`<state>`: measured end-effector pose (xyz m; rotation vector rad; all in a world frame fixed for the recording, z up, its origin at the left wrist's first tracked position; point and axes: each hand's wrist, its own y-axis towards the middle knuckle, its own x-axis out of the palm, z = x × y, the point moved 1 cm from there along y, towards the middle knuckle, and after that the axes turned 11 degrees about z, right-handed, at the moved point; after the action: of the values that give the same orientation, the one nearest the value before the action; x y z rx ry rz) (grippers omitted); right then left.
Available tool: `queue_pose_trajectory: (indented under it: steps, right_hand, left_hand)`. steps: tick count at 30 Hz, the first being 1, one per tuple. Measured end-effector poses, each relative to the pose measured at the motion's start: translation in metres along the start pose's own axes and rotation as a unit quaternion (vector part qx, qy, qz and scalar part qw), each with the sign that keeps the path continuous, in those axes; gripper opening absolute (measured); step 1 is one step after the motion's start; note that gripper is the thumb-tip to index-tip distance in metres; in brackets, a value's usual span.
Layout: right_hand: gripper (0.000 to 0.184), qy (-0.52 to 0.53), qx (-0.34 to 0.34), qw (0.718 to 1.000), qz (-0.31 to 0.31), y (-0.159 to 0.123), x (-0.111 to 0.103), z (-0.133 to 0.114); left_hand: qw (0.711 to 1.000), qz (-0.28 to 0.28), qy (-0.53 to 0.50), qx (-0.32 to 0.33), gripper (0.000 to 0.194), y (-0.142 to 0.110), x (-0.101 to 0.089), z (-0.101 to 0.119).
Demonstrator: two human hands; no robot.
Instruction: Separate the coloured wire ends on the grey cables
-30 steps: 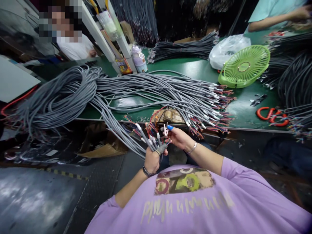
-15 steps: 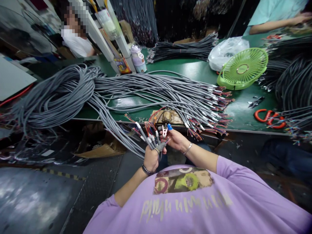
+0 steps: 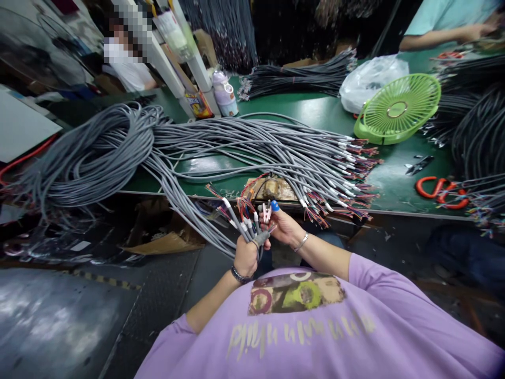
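My left hand is closed round a bundle of grey cables, its thumb wrapped in grey material. White-banded ends with stripped coloured wires fan out above the fist. Close beside them, my right hand has its fingers pinched together, with a blue cover on one fingertip. A small pale pink and white piece shows at those fingertips, too small to name. Behind the hands, a larger spread of grey cables lies across the green table, wire ends pointing right.
On the right are a green fan, a plastic bag, small cutters, orange-handled scissors and dark cables. A bottle stands at the back. Two other people are across the table.
The view has shifted slightly, so the fan and scissors sit a little farther right. Both hands keep nearly the same pose and hold.
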<state>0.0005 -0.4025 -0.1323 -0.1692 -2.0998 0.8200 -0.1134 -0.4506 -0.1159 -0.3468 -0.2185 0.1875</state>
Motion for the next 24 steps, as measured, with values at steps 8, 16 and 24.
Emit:
queue_pose_trajectory:
  steps: [8, 16, 24]
  right_hand:
    - [0.058, -0.025, 0.028, 0.995, -0.093, -0.005, -0.010, -0.005]
    - [0.042, -0.077, 0.017, 0.995, -0.054, -0.008, -0.003, -0.011]
    - [0.038, -0.026, 0.023, 0.998, -0.046, -0.002, 0.001, -0.006]
  left_hand:
    - [0.999, -0.020, 0.009, 0.029, 0.024, -0.006, -0.009, 0.000]
    - [0.999, -0.020, 0.005, 0.044, 0.025, -0.009, -0.012, 0.003]
    - [1.000, -0.020, -0.010, 0.022, 0.020, -0.003, -0.006, 0.002]
